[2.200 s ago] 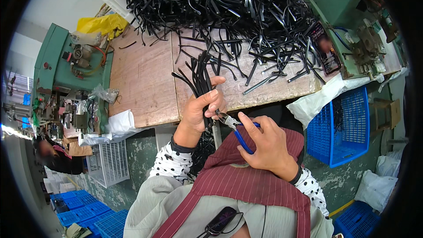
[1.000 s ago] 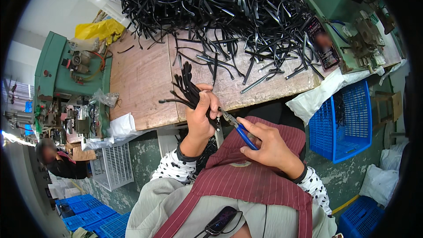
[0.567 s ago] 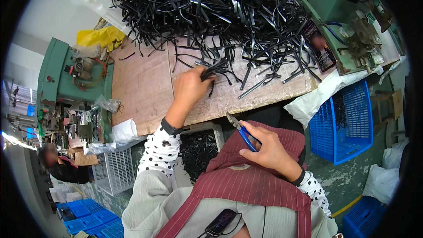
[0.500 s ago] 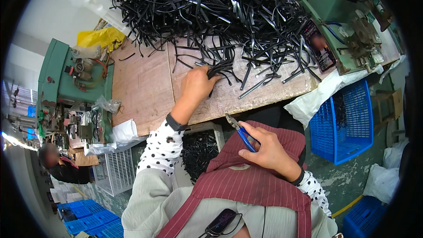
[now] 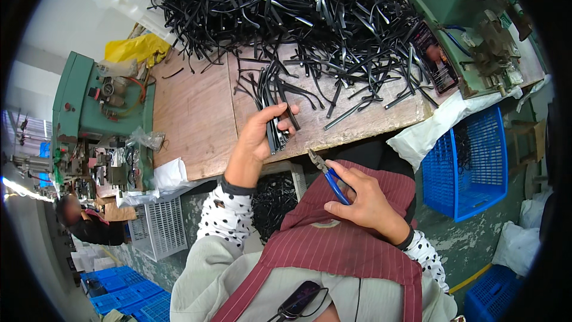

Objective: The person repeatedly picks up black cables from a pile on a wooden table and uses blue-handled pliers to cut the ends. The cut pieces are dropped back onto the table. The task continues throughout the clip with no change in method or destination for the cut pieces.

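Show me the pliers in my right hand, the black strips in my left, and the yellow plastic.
Pliers (image 5: 334,185): head view, on a blue handle.
Held black strips (image 5: 271,89): head view, on their upper part.
Yellow plastic (image 5: 139,49): head view, on its middle.

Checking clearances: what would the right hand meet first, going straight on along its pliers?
Probably the near edge of the table, just beyond the pliers; depth is unclear.

The bunched eyeglass temples (image 5: 270,92) are black; the cutting pliers (image 5: 327,172) have blue grips (image 5: 336,188). White sleeve covers (image 5: 226,214) carry black polka dots, the maroon apron (image 5: 342,253) pale pinstripes. The counter (image 5: 193,110) is pinkish brown.
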Available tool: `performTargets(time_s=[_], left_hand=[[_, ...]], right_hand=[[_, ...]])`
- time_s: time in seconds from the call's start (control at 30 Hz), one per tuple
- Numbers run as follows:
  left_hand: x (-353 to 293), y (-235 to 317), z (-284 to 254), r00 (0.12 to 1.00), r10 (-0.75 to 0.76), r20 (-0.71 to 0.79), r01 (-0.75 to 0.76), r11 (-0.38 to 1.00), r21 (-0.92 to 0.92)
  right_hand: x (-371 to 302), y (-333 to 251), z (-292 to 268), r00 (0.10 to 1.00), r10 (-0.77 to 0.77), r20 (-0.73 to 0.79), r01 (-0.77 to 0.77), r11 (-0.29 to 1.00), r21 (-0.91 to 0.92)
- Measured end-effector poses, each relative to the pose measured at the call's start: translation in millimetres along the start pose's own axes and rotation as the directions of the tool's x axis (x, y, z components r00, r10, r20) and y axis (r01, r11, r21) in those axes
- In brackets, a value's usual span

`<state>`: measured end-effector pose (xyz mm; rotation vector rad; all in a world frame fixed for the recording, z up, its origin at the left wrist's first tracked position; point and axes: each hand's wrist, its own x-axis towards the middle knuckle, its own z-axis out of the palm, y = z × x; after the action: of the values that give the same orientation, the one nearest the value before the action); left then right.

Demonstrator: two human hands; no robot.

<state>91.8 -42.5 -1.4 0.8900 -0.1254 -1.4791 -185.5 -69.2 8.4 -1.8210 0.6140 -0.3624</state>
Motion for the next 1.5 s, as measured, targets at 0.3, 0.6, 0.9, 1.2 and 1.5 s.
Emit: performTargets(time_s=[0.3, 0.6, 0.9, 1.2, 1.5], left_hand=[[-23.6, -41.7, 22.4, 0.917, 0.324, 0.235, -0.259, 0.928, -0.27], [-28.6, -47.4, 20.2, 0.894, 0.368, 0.255, -0.254, 0.886, -0.389], [-22.9, -48.6, 9.8, 0.753, 0.393, 0.527, -0.096, 0.859, -0.503], [-22.7, -49.7, 5.2, 0.752, 0.472, 0.461, -0.347, 0.877, -0.332], [-25.7, -50.2, 15.8, 0.783, 0.481, 0.394, -0.41, 0.876, -0.255]], right_hand=[[-3.7, -7.1, 7.4, 0.956, -0.234, -0.174, 0.172, 0.934, -0.313], [-3.6, -13.5, 11.2, 0.954, -0.253, -0.161, 0.173, 0.903, -0.393], [0.3, -17.0, 14.4, 0.93, -0.331, -0.161, 0.24, 0.877, -0.417], [2.0, -23.1, 16.1, 0.939, -0.323, -0.122, 0.229, 0.848, -0.478], [0.2, -26.6, 12.9, 0.964, -0.247, -0.102, 0.152, 0.821, -0.55]])
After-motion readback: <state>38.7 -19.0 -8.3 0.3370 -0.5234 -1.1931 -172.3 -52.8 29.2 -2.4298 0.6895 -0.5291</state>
